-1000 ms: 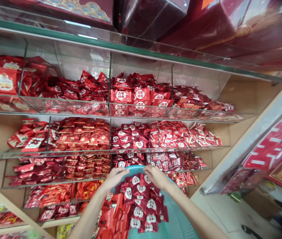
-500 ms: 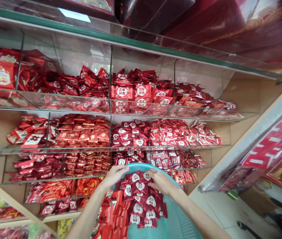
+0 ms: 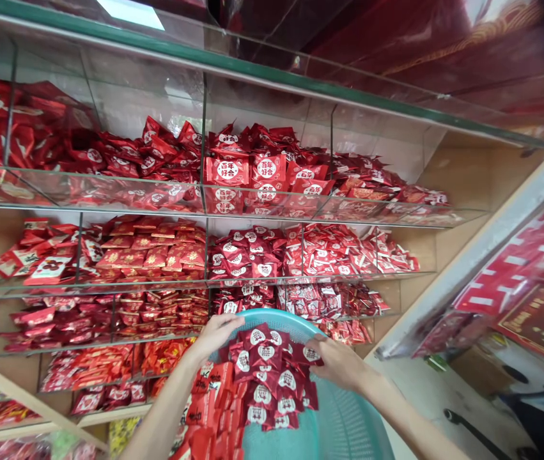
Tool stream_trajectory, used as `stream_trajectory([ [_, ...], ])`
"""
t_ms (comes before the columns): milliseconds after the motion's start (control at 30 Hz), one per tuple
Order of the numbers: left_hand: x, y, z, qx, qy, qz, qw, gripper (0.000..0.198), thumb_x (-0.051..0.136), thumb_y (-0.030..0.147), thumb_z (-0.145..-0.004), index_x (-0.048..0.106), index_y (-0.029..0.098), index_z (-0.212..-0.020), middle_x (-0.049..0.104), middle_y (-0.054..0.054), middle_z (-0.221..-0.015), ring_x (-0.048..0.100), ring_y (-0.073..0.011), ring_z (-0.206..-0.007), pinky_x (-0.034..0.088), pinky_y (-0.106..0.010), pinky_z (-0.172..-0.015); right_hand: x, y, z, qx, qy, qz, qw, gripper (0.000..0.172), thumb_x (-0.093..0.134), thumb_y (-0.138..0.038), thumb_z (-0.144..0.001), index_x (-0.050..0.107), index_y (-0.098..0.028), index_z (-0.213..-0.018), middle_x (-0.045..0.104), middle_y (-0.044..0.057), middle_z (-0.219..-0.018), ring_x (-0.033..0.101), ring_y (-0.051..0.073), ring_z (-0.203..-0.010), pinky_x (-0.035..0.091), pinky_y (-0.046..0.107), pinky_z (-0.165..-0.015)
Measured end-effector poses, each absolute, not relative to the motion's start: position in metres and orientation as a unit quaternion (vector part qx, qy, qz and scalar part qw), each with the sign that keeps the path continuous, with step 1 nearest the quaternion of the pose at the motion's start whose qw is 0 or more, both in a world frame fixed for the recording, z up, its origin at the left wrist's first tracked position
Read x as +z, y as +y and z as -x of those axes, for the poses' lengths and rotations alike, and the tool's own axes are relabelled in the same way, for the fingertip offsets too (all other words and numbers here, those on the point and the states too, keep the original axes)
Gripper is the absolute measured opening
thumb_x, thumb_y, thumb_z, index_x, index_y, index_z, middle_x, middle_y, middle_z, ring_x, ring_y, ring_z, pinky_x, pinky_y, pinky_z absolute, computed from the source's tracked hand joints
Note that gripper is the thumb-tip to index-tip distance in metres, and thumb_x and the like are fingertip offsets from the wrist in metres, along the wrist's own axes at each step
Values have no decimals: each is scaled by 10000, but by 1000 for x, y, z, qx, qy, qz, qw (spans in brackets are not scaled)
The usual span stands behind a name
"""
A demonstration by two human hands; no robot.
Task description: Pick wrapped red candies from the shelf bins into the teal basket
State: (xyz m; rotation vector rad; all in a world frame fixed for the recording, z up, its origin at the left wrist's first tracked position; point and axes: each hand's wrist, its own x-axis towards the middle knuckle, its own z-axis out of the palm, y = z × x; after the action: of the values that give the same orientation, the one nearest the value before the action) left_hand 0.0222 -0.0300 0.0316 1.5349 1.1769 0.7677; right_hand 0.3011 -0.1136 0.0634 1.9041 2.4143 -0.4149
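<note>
The packet point(image 3: 309, 353) is at the fingertips of the right grip point(image 3: 342, 363), which seems to be pinching it by one edge; the thumb is partly hidden, so I judge this from the fingers. If the pinch is only on the thin edge, the packet could slip and fall back, most likely into the basin point(image 3: 351, 418) below this grip.

To the left of the right grip lies the pile point(image 3: 268, 378), dark red packets with white labels, set close and overlapping. Pulling on one packet could drag its neighbours, because their edges lie over each other, and the rows would then lose their order. Farther left, below the left grip point(image 3: 218, 330), the bright packs point(image 3: 211, 409) touch the pile, so the two kinds could mix if the pile slides.

The left grip has its fingers on the rim; whether they close around it, I cannot tell. The right grip is not on the rim. What bears the basin from below is hidden; if support is weak, it could tilt.

Beyond both grips are the shelves point(image 3: 252, 218), near the rim: a bump is possible. To the right, floor point(image 3: 410, 381).
</note>
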Motion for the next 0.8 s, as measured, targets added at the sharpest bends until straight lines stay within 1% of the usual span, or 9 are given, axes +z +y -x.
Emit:
stream_trajectory([
  [133,30,-30,-22,324,488,-636,501,439,522,540,-707,685,152,-831,661,-38,-875,543,-178,-814,375,-250,-723,58,-111,-298,-118,792,-598,37,296,509,-240,-727,586,-199,-1010,584,92,-1012,571,251,-913,403,309,-737],
  [333,32,-31,-22,323,486,-642,497,439,517,540,-710,687,157,-841,661,-28,-850,539,-171,-777,368,-246,-687,57,-105,-291,-115,793,-597,40,251,505,-241,-733,602,-184,-957,591,101,-987,570,260,-912,412,328,-744],
  [533,31,-29,-22,323,489,-640,498,438,529,543,-696,690,153,-813,661,-30,-824,539,-173,-778,367,-249,-701,56,-99,-286,-122,795,-592,57,317,495,-214,-710,599,-167,-1006,596,119,-1005,558,262,-950,409,335,-785],
  [667,34,-31,-22,321,489,-640,499,435,526,538,-698,686,147,-803,658,-32,-812,539,-174,-770,370,-256,-709,54,-97,-285,-117,790,-599,63,339,497,-220,-706,594,-165,-1025,599,127,-1009,559,266,-943,410,338,-782],
  [800,36,-32,-23,323,496,-629,504,443,532,536,-687,685,146,-830,658,-45,-864,543,-197,-837,371,-273,-760,50,-96,-284,-110,796,-593,50,331,501,-240,-716,588,-165,-1027,601,123,-996,566,258,-931,413,326,-775],
])
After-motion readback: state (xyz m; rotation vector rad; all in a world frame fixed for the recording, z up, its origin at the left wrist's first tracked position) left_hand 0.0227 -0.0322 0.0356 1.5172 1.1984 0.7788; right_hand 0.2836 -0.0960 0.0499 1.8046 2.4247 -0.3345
